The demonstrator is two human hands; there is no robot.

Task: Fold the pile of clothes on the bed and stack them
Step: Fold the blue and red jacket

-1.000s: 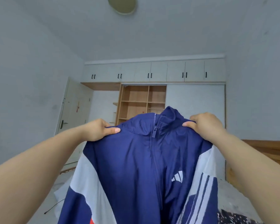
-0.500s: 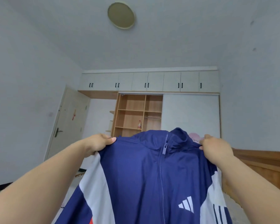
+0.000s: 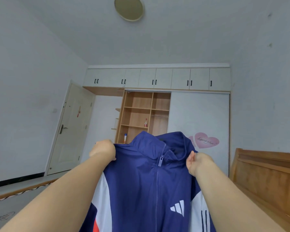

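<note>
There was one jacket [image 3: 141, 181], navy with white panels, and it carried one zip pull [image 3: 161, 162] and one three-bar white logo [image 3: 177, 208]. Two hands were in view: one left hand [image 3: 102, 150] and one right hand [image 3: 197, 162]. One round ceiling lamp [image 3: 129, 8] showed overhead. The wardrobe [image 3: 157, 101] had seven upper cabinet doors with nine dark handles among them. Two bottles stood on its open shelves: one with a red label [image 3: 146, 123], one white and orange [image 3: 125, 138]. There was one room door [image 3: 70, 129], one pink heart sticker [image 3: 206, 141] and one wooden bed board [image 3: 264, 173].
</note>
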